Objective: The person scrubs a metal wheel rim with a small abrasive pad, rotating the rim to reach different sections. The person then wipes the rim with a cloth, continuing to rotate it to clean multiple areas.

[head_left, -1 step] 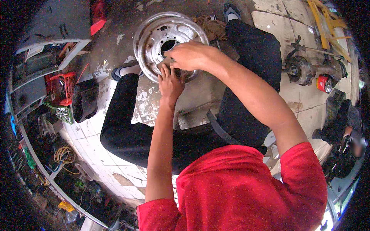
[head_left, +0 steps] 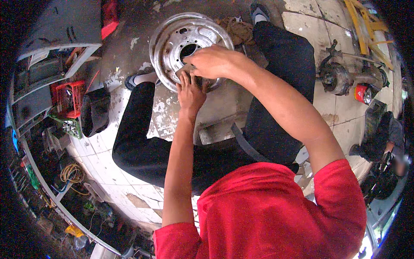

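Note:
A bare metal wheel rim (head_left: pixel 161 49) lies on the floor between my feet, with a round centre hole and several bolt holes. My right hand (head_left: pixel 213 61) is bent over its near side, fingers curled on a small brownish-grey sheet (head_left: pixel 184 70) that looks like sandpaper. My left hand (head_left: pixel 192 93) rests at the rim's near edge, its fingers stretched out over the lower end of that sheet. Part of the sheet and the right fingertips are hidden under the hands.
A brown cloth (head_left: pixel 240 32) lies beyond the rim. To the right are an axle-like metal part (head_left: pixel 338 80), a red can (head_left: pixel 362 93) and a yellow frame (head_left: pixel 360 26); another person (head_left: pixel 384 142) is at far right. Left stand a red crate (head_left: pixel 71 99) and a grey cabinet (head_left: pixel 64 26).

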Demonstrator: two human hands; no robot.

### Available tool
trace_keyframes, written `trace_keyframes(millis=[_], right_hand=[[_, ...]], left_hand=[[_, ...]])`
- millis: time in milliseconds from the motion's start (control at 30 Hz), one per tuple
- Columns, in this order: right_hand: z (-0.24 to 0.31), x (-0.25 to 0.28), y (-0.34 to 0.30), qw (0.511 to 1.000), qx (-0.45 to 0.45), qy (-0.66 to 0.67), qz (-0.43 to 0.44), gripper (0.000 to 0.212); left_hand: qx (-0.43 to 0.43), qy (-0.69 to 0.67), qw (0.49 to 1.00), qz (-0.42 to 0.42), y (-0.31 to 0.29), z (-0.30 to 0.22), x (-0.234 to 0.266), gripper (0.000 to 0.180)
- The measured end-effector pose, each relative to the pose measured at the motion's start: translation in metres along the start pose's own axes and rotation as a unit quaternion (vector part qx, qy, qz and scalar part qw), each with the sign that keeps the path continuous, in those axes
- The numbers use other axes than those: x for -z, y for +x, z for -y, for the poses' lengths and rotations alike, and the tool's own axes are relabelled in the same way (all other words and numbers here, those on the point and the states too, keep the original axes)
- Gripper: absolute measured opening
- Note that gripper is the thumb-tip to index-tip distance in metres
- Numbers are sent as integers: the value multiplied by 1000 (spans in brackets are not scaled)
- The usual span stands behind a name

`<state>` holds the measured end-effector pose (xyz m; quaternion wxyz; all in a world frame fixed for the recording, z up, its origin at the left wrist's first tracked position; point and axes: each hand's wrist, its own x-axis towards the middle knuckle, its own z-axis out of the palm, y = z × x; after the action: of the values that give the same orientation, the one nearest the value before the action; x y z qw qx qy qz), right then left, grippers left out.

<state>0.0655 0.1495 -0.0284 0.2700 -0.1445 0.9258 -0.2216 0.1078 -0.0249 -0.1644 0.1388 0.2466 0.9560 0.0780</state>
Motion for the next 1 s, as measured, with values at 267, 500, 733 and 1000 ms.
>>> trace_keyframes(millis=[267, 500, 733, 1000], right_hand=[[0, 0, 4, 1000, -2, 10, -1, 39], [-1, -3, 9, 1000, -3, -14, 8, 41], [-4, -6, 9, 999, -10, 9, 33, 39], [-5, -6, 9, 1000, -10, -20, 19, 42]], left_hand=[[9, 31, 999, 19, 50, 29, 3, 80], [10, 55, 997, 49, 51, 20, 10, 85], [-2, -18, 1000, 14, 16, 1, -3, 83], [17, 6, 1000, 11, 64, 24, 7, 91]])
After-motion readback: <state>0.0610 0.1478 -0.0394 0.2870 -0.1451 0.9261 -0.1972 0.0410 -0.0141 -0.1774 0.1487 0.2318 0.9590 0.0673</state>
